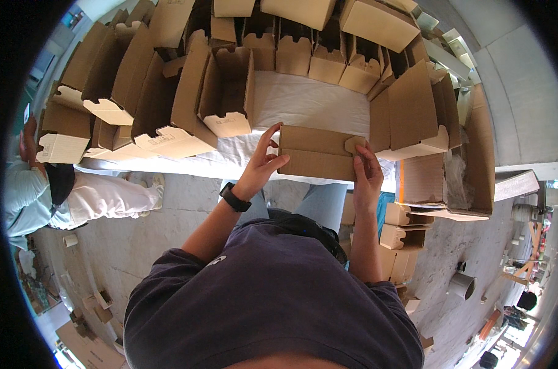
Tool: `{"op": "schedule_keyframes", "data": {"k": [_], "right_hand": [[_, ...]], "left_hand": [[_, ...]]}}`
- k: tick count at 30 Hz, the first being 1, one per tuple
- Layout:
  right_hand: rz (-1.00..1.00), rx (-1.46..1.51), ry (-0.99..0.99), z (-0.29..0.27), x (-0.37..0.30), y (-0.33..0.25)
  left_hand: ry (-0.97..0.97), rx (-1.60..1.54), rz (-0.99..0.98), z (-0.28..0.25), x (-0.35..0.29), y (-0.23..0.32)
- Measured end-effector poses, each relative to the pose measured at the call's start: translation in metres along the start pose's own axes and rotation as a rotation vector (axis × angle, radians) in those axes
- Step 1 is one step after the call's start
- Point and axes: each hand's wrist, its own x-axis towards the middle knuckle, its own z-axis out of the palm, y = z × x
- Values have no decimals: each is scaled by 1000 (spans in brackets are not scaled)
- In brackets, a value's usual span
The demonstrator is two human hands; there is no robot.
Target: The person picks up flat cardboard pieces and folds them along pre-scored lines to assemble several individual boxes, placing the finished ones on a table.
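Note:
Between my two hands, at the near edge of the white-covered table, is a flat brown cardboard box point(319, 150) with a seam along its length and a rounded tab at its right end. My left hand point(268, 158) grips the left end, thumb on the top face and fingers at the far corner. At the other end, beside the tab, my right hand point(366, 167) holds the edge with thumb and fingers. A black watch band point(234, 197) circles my left wrist. What lies under the box is hidden.
Open-topped cardboard boxes point(228, 92) crowd the left and far sides of the table, whose white cloth point(309, 92) shows between them. A larger open carton point(427, 178) stands at the right, with more small boxes point(402, 237) below it. Another person point(51, 197) is at the far left.

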Motion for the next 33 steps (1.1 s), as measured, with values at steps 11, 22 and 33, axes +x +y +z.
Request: {"op": "schedule_keyframes", "data": {"k": [11, 22, 33], "right_hand": [[-88, -141, -27, 2, 2, 6], [-150, -200, 105, 22, -6, -3], [30, -162, 69, 17, -7, -12]], "left_hand": [[16, -17, -39, 3, 4, 9], [86, -19, -10, 7, 4, 10], [158, 138, -154, 3, 5, 2]]}}
